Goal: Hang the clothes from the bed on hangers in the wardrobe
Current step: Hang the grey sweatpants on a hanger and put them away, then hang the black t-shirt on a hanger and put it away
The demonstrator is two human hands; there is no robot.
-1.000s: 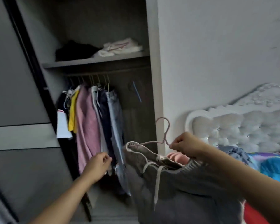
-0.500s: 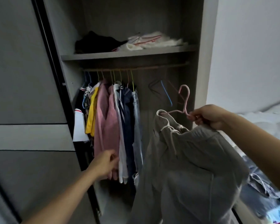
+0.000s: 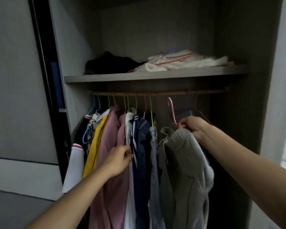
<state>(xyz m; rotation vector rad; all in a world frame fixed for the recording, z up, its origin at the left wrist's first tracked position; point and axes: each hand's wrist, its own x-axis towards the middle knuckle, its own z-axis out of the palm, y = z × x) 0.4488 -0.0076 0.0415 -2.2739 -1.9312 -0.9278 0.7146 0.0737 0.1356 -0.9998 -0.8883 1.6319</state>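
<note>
My right hand (image 3: 192,126) grips the neck of a pink hanger (image 3: 171,109) that carries grey trousers (image 3: 183,162). The hanger's hook is raised just below the wooden rail (image 3: 163,93), apart from it, in the gap to the right of the hung clothes. My left hand (image 3: 118,160) is at the hanging clothes (image 3: 116,146), fingers curled at the edge of a white and navy garment (image 3: 135,138). Several garments on coloured hangers fill the rail's left half.
The shelf (image 3: 139,77) above the rail holds a black garment (image 3: 111,63) and white folded cloth (image 3: 180,61). Empty hangers (image 3: 193,111) hang at the rail's right end. A sliding door (image 3: 15,96) stands on the left, the wardrobe side panel (image 3: 271,96) on the right.
The view turned from the bed to face the wardrobe. My right hand carried the hanger with the trousers up and in toward the rail. My left hand rose to the hung clothes.
</note>
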